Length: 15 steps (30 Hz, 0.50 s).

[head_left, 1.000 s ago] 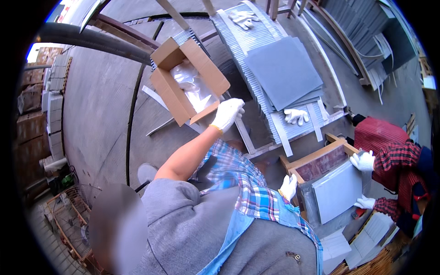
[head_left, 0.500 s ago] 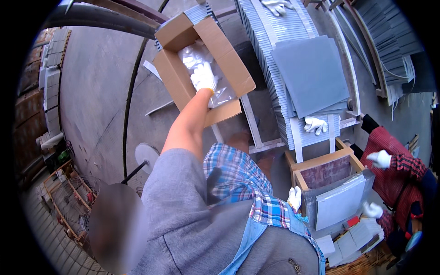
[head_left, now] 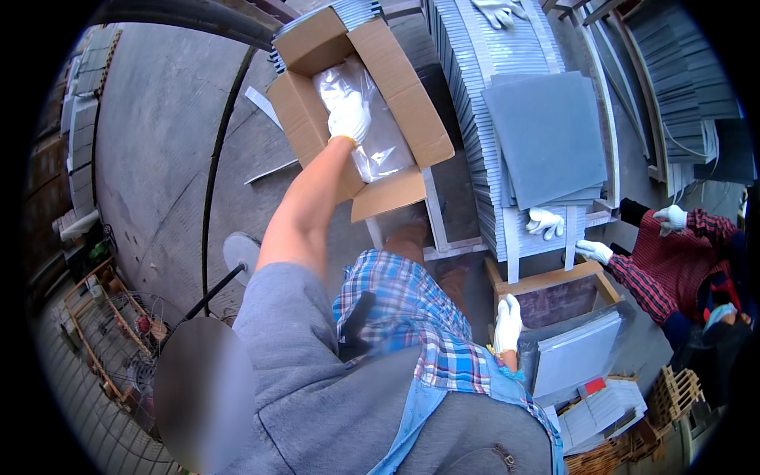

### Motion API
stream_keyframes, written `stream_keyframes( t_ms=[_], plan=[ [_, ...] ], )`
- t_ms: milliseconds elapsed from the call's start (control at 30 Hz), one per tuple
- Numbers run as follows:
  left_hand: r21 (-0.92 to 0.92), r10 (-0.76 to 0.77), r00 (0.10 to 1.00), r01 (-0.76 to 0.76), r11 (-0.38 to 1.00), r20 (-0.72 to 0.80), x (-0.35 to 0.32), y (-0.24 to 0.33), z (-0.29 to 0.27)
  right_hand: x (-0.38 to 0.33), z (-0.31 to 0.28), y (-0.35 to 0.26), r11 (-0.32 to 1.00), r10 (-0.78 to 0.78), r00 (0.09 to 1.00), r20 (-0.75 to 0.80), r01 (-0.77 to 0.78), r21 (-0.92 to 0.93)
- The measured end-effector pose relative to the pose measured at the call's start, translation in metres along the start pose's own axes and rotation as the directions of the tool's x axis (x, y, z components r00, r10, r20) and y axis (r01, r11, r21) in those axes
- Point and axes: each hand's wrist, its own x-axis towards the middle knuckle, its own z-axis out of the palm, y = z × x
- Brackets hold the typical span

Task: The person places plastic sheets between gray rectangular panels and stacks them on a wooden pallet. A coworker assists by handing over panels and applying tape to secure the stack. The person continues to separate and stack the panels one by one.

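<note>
- The left hand [head_left: 349,117], in a white glove, was down inside an open brown cardboard box [head_left: 404,99]; its fingers lay curled on the clear plastic liner [head_left: 380,142], though I could not tell whether they gripped it.
- The box stood tilted on the concrete floor [head_left: 158,158], all four flaps spread outward, the near flap hanging toward the person.
- The right hand [head_left: 507,323], also gloved, hung low at the person's side with fingers loosely together, holding nothing, just beside a wooden crate [head_left: 546,279].
- In front of that crate a grey slab [head_left: 574,356] leaned in a plastic wrap.
- Right of the box ran a long stack of grey tiles [head_left: 475,103] set on edge, with a flat square tile [head_left: 546,134] lying on top.
- A spare white glove [head_left: 545,223] rested at the near end of the stack.
- Another person in a red checked sleeve [head_left: 661,273] reached in from the right.
- Open floor lay to the left of the box, crossed by a dark hose [head_left: 214,182].
</note>
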Motion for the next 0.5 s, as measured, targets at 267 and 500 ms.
stream_keyframes(
  t_ms=[267, 500],
  plan=[
    [-0.518, 0.053, 0.997, -0.075, 0.852, -0.058, -0.085, 0.052, -0.112, 0.012, 0.005, 0.0, 0.961, 0.081, 0.995, 0.052, -0.092, 0.259],
    [-0.398, 0.632, 0.772, -0.559, 0.727, 0.069, -0.192, 0.145, -0.141, 0.009, 0.017, -0.144, 0.858, -0.152, 0.966, 0.209, 0.024, 0.513]
  ],
)
